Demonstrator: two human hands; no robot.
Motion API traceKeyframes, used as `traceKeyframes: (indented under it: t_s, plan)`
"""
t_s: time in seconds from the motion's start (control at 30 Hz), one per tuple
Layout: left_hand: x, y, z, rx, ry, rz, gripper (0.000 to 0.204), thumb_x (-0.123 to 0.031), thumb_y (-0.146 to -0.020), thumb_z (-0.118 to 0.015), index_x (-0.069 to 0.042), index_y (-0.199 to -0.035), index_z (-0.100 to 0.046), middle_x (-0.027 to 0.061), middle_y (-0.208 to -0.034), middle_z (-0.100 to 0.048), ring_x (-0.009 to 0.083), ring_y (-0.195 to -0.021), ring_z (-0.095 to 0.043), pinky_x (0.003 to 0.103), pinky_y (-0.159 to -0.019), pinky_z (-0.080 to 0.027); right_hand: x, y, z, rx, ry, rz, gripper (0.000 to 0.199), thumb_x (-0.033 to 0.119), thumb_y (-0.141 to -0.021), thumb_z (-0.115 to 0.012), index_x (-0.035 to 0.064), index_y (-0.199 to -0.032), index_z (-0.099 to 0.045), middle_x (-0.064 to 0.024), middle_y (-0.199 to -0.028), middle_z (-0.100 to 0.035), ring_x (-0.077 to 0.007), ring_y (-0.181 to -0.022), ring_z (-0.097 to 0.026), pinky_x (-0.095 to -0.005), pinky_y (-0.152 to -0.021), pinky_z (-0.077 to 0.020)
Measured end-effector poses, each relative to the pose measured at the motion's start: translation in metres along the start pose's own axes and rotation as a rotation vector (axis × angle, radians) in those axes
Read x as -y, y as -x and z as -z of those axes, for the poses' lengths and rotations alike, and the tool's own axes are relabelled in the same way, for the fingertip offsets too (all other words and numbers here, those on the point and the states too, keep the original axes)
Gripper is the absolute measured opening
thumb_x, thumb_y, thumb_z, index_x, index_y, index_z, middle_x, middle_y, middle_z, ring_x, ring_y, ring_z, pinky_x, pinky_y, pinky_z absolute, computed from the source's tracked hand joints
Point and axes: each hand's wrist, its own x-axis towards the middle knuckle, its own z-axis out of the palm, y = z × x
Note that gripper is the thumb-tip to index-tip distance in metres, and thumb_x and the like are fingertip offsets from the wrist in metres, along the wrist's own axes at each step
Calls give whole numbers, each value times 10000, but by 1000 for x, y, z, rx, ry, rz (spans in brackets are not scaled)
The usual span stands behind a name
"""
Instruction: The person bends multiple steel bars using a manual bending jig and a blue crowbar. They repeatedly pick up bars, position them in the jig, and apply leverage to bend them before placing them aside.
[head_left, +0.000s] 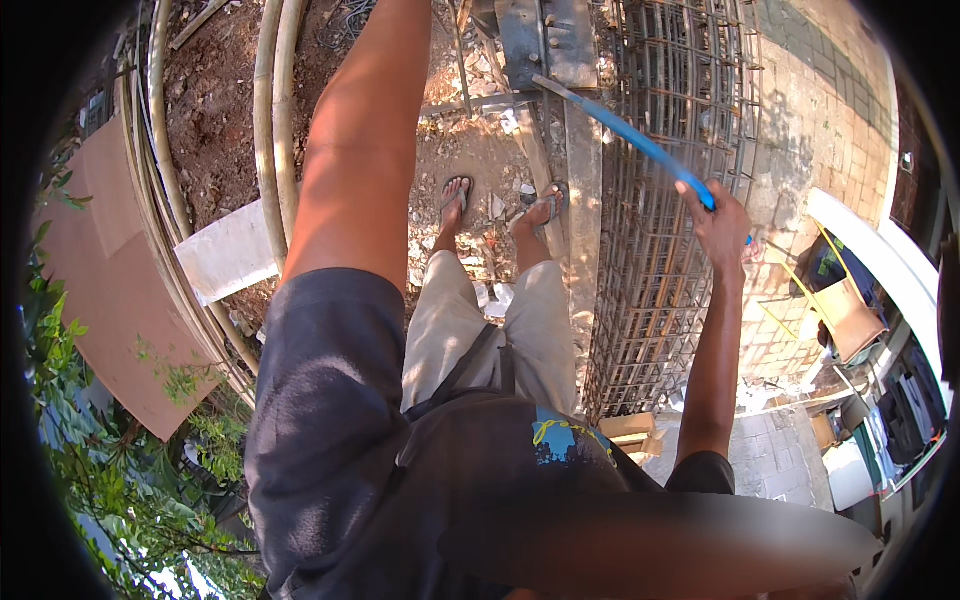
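My right hand (722,222) is closed around the end of a long blue bar (628,134) that slants up and left to a grey metal plate (545,40). My left arm stretches straight up the picture and its hand is out of sight beyond the top edge. Below the arms I see my beige shorts, dark shirt and sandalled feet (500,205) on rubble. A stack of rusty steel reinforcement cages (665,220) lies right beside my right hand.
Long bamboo poles (270,120) curve along bare soil at the left. A brown board (110,290) and a white slab (228,252) lie near green plants. A paved area (830,100) and a chair (850,310) are at the right.
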Motion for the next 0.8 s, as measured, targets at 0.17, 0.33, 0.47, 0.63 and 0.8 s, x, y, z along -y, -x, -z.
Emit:
traceKeyframes:
  t_s: [0.17,0.33,0.47,0.63,0.8]
  plan:
    - [-6,10,-4,5,-28,17,453,-455,-1068,-568,-236,-687,-456,-55,-494,-234,124,-385,-183,318,-363,-183,-23,-1,4,95,3,-122,695,779,-820,-728,88,-743,-699,-53,-597,-540,-216,-588,-533,-413,-600,-425]
    - [-3,26,-11,-44,43,-94,436,-448,-1001,-689,-206,-710,-474,-48,-498,-250,117,-376,-206,319,-363,-169,-41,4,-22,-60,107,-152,768,848,-766,-702,80,-756,-730,-129,-629,-625,-337,-644,-640,-478,-647,-486]
    - [-1,20,-11,25,93,-112,420,-416,-962,-743,-214,-708,-477,-55,-514,-266,111,-402,-239,309,-385,-177,-63,10,-49,-176,123,-144,767,848,-754,-713,81,-728,-710,-123,-617,-616,-334,-635,-635,-477,-639,-482]
    - [0,0,-10,76,145,-105,509,-394,-939,-760,-242,-642,-376,-55,-520,-244,116,-414,-205,313,-412,-147,-21,46,-74,-348,80,-313,790,858,-717,-735,67,-728,-720,-81,-579,-604,-275,-587,-598,-437,-617,-465]
    - [3,6,-11,69,148,-61,540,-417,-947,-742,-246,-624,-345,-46,-509,-221,136,-412,-188,344,-420,-134,128,136,-176,-446,-170,-715,741,790,-714,-802,62,-853,-809,-61,-546,-588,-252,-556,-569,-422,-605,-465]
